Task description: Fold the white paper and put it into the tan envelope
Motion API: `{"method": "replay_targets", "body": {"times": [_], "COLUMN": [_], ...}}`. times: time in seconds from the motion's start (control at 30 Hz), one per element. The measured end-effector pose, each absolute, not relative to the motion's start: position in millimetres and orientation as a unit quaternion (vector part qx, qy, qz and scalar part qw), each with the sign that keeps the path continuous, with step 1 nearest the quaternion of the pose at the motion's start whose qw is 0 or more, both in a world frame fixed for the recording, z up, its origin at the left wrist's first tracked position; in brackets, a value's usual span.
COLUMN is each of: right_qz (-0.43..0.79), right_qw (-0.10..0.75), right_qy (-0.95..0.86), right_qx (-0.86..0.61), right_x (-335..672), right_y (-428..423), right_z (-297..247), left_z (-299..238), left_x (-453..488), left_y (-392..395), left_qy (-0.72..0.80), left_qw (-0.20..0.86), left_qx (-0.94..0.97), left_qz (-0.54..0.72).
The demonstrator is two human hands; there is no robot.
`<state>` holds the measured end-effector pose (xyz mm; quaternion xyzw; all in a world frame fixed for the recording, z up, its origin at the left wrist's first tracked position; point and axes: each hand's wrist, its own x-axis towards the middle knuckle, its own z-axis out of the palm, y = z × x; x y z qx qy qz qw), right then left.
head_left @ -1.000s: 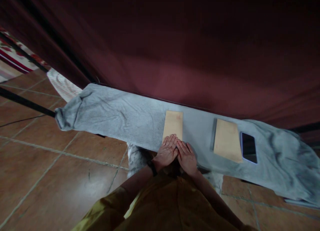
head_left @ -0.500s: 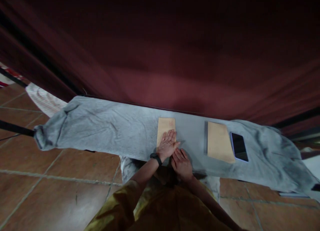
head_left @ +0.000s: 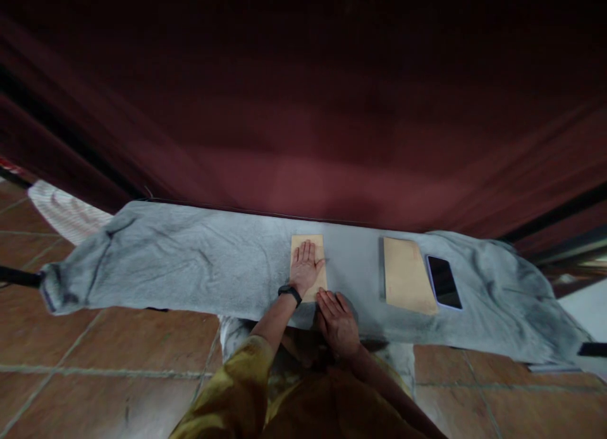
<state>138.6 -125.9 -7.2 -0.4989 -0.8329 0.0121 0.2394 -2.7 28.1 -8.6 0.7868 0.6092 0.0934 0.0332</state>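
A tan paper envelope or folded sheet (head_left: 320, 279) lies flat on the grey cloth (head_left: 237, 255); I cannot tell which it is. My left hand (head_left: 304, 268) rests palm down on it, fingers stretched out and thumb apart, with a dark watch (head_left: 289, 293) on the wrist. By the near right corner of the paper, my right hand (head_left: 337, 319) lies with its fingers extended, the tips touching that corner. Further right sits a second tan paper piece or stack (head_left: 408, 274), one side slanted.
A phone (head_left: 444, 282) with a dark screen lies right of the second tan paper. Behind the cloth-covered surface hangs a dark red curtain (head_left: 303, 179). Brown floor tiles (head_left: 152, 344) show below. Dark bars (head_left: 19, 276) stick out at both sides.
My left hand has moved up and left, flat over the middle of the paper. It has parted from my right hand, which stays at the near corner. The whole view has shifted slightly.
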Motion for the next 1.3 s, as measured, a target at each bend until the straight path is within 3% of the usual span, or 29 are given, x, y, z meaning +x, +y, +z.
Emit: {"method": "replay_targets", "body": {"times": [0.47, 0.7, 0.93, 1.23, 1.3], "right_qz": [0.017, 0.017, 0.014, 0.058, 0.094], "right_qw": [0.252, 0.252, 0.272, 0.241, 0.265], "right_qy": [-0.819, -0.815, -0.805, -0.766, -0.733], "right_qx": [-0.515, -0.522, -0.526, -0.594, -0.620], "right_x": [134, 132, 131, 119, 118], "right_y": [-124, -126, -125, -117, -108], "right_z": [-12, -12, -17, 1, 8], "left_z": [-7, -3, 6, 34, 46], "left_x": [-45, -52, -52, -23, -9], "left_y": [-19, -72, -65, -75, -80], "left_qy": [0.647, 0.645, 0.647, 0.571, 0.548], "left_qw": [0.038, 0.211, 0.409, 0.456, 0.454], "left_qx": [0.733, 0.652, 0.463, 0.463, 0.491], "left_qz": [0.206, 0.338, 0.447, 0.501, 0.503]}}
